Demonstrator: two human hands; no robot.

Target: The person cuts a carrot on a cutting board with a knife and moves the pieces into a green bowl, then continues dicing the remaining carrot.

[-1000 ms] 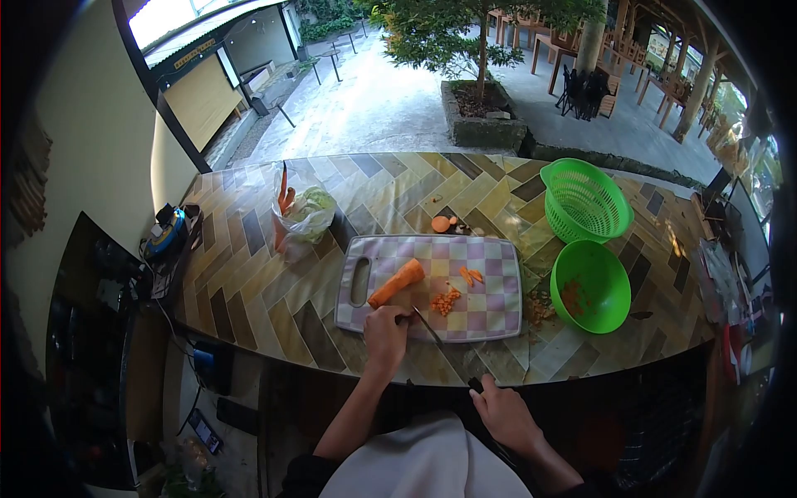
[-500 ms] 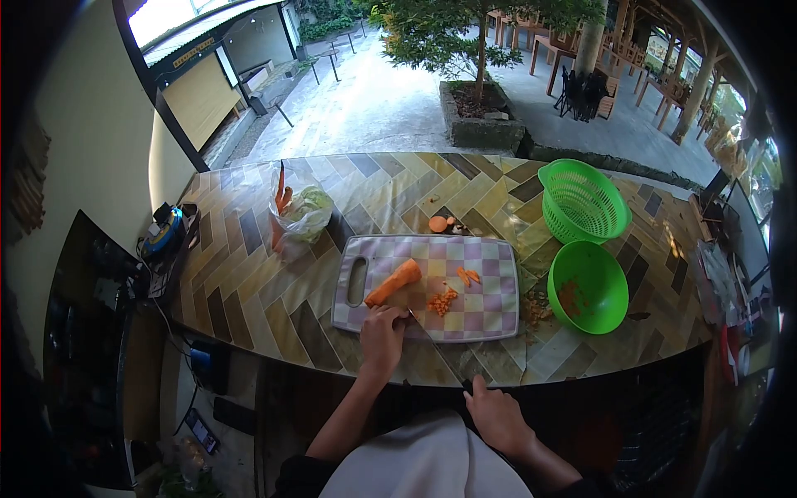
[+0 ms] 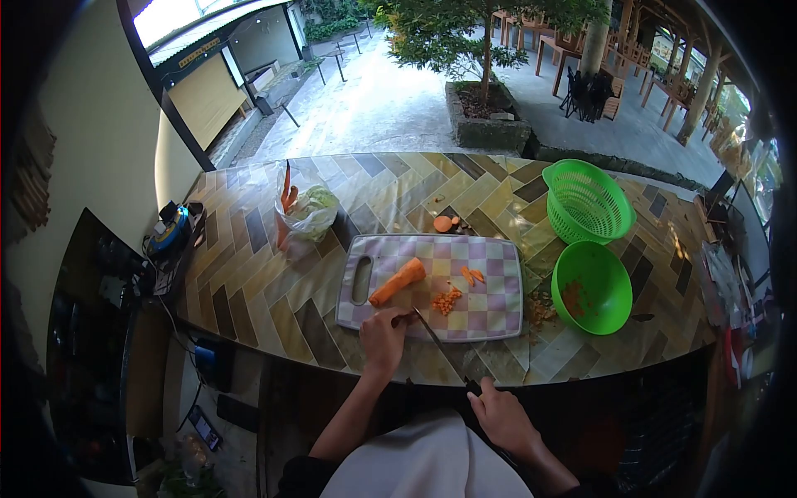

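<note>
My right hand [image 3: 505,417] is closed around the black handle of a knife [image 3: 440,344], at the table's front edge. The blade slants up and left over the front of the checkered cutting board [image 3: 494,309], its tip close to my left fingers. At the board's lower left edge, my left hand [image 3: 383,342] has its fingers curled together; what they pinch, if anything, is hidden. Just beyond it lies a peeled carrot [image 3: 398,280]. To the right of the carrot are a small heap of diced carrot [image 3: 447,300] and a few carrot strips [image 3: 472,275].
Right of the board stands a green bowl [image 3: 610,290] with orange bits inside, a green colander [image 3: 588,199] behind it. Carrot ends [image 3: 443,224] lie behind the board. A plastic bag [image 3: 309,222] of vegetables sits back left. Peelings [image 3: 541,309] are scattered beside the bowl.
The knife blade has turned and now shows more plainly, tip beside my left fingers. Both hands stay in nearly the same places; the whole view has shifted slightly.
</note>
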